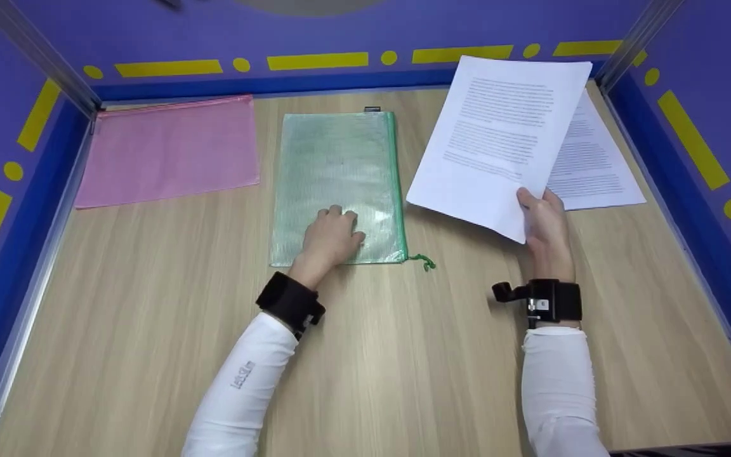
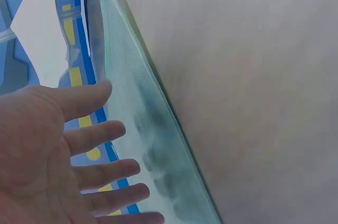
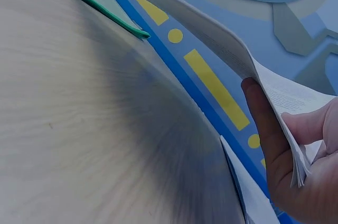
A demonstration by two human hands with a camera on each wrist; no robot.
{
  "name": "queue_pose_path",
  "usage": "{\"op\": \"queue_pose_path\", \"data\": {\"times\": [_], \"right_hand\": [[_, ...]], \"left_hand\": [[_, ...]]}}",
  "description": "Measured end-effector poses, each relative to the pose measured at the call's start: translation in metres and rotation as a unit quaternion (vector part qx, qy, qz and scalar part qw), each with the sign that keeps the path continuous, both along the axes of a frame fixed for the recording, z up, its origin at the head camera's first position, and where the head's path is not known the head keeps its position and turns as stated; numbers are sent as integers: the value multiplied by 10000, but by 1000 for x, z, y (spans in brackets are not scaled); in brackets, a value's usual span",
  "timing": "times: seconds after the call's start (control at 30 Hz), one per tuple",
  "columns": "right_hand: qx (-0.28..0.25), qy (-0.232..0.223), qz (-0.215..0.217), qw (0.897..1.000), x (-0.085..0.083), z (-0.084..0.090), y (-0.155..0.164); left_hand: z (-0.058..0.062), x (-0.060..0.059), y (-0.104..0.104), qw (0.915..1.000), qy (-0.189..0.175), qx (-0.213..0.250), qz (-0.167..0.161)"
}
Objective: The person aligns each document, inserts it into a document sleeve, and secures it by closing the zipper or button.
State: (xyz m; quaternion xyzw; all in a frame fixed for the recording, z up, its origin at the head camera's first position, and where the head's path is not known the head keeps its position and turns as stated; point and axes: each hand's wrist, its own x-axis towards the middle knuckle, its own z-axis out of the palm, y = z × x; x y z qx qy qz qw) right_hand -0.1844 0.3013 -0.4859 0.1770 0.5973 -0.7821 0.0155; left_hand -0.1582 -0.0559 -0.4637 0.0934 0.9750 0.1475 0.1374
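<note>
Left hand [image 1: 332, 238] rests with straight fingers on the green mesh zip pouch [image 1: 337, 184]; right hand [image 1: 546, 225] pinches a printed paper stack [image 1: 502, 136] above the counter [image 1: 403, 355]

The worktop [image 1: 403, 355] is a pale wood-grain surface, walled on three sides by blue-violet panels with yellow dashes and dots. A pink mesh zip pouch [image 1: 169, 150] lies flat at its far left corner, close against the back edge. Just beside it to the right, apart from it, a green mesh zip pouch [image 1: 337, 171] lies lengthwise, its zipper along the right edge and a green pull cord [image 1: 424, 261] trailing onto the wood at the near right corner. At the far right a printed paper sheet [image 1: 594, 168] rests flat on the wood, partly covered from view by raised pages. The near half carries nothing but two white sleeves crossing it.
</note>
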Motion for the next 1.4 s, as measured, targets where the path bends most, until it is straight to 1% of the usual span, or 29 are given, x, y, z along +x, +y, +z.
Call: {"op": "queue_pose_path", "data": {"times": [0.13, 0.3, 0.47, 0.57, 0.63, 0.7, 0.87, 0.93, 1.1, 1.2, 1.4], "right_hand": [[-71, -75, -10, 9999, 1, -1, 2], [-51, -149, -117, 9998, 1, -2, 4], [-3, -226, -156, 9996, 0, -2, 3], [155, -268, -150, 9994, 0, -3, 3], [199, -288, -159, 9993, 0, -4, 4], [123, -282, -202, 9993, -1, -4, 4], [-153, -214, -281, 9993, -1, -6, 4], [-217, -181, -261, 9993, -1, -6, 4], [-309, -155, -162, 9993, -2, -7, 3], [-269, -156, -113, 9995, -2, -7, 4], [-203, -203, -44, 9996, -1, -9, 7]], "left_hand": [[0, -4, 21, 9998, 179, -1, -90], [-4, -8, 44, 9993, 339, -108, -110], [-11, -9, 59, 9990, 428, -98, -18], [-14, -10, 65, 9988, 493, -52, 33], [-16, -11, 68, 9984, 562, -50, 85], [-18, -12, 70, 9977, 645, -131, 141], [-22, -13, 74, 9944, 866, -578, 162], [-23, -14, 75, 9932, 913, -714, 133], [-23, -16, 77, 9917, 947, -849, 169], [-22, -17, 77, 9924, 915, -793, 220], [-20, -19, 76, 9959, 722, -445, 307]]}}
